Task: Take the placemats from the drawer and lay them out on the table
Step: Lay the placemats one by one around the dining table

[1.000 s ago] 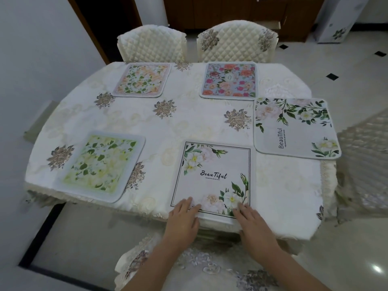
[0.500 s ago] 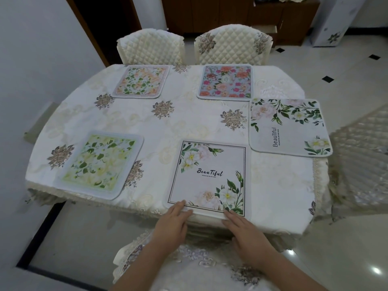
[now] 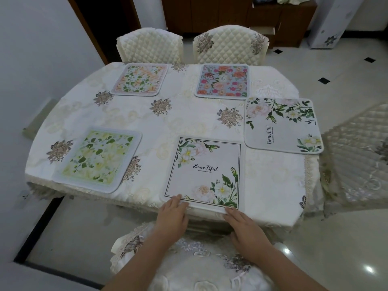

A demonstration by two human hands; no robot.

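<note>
Several floral placemats lie flat on the table (image 3: 189, 120), which wears a cream embroidered cloth. A white "Beautiful" placemat (image 3: 206, 171) with a black border sits at the near edge. My left hand (image 3: 172, 217) touches its near left corner with straight fingers. My right hand (image 3: 244, 227) rests at its near right corner, fingers flat. A second "Beautiful" placemat (image 3: 281, 124) lies at the right, a yellow-green one (image 3: 98, 158) at the near left, an orange-green one (image 3: 140, 79) at the far left, and a pink-blue one (image 3: 222, 80) at the far middle.
Two quilted cream chairs (image 3: 150, 47) (image 3: 230, 46) stand at the far side. Another covered chair (image 3: 189, 261) is right under my arms, and one (image 3: 357, 156) stands to the right. A dark wooden cabinet (image 3: 241, 15) lines the back wall.
Both hands have slid back from on top of the near placemat to its front edge. The view has pulled back a little from the table.
</note>
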